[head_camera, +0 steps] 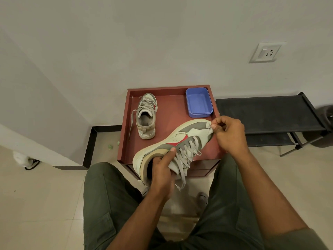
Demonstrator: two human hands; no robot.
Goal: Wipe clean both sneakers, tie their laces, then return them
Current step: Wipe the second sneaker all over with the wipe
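Pointing up-right, toe away: held sneaker (182,141).

Two sneakers (146,116) (180,141), one blue container (199,102), two hands (163,170) (228,131).

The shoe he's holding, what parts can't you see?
Head view only:
- Held sneaker: its opening is covered by the left hand; its far side faces away.
- What the right hand pinches at the toe: too small and mostly covered by fingers.
- Blue tub: contents unclear.
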